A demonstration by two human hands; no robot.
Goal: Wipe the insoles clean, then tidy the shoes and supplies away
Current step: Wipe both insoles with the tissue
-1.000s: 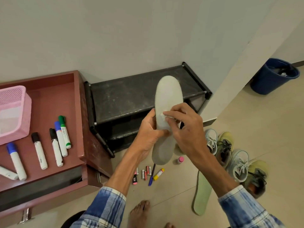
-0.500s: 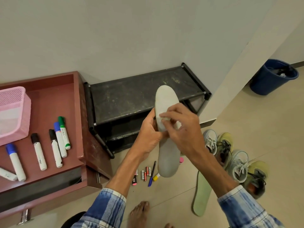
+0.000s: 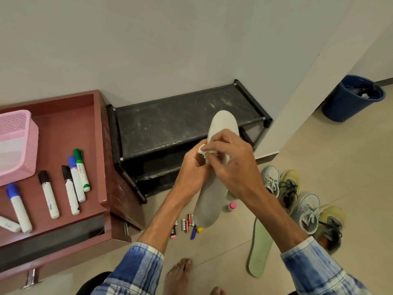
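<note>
Now I see left hand (image 3: 192, 174) gripping grey insole (image 3: 209, 206) upright; right hand (image 3: 230, 165) pinching white wipe (image 3: 202, 150) against it.

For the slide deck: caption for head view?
Left hand holds grey insole; right hand wipes it with a white wipe.

The insole (image 3: 214, 201) looks matt, finely textured fabric; the shoe rack (image 3: 170, 128) top is dusty, scuffed black.

No lettering is legible; print on the markers (image 3: 74, 182), lower left, and batteries (image 3: 187, 225), lower centre, blurs.
</note>
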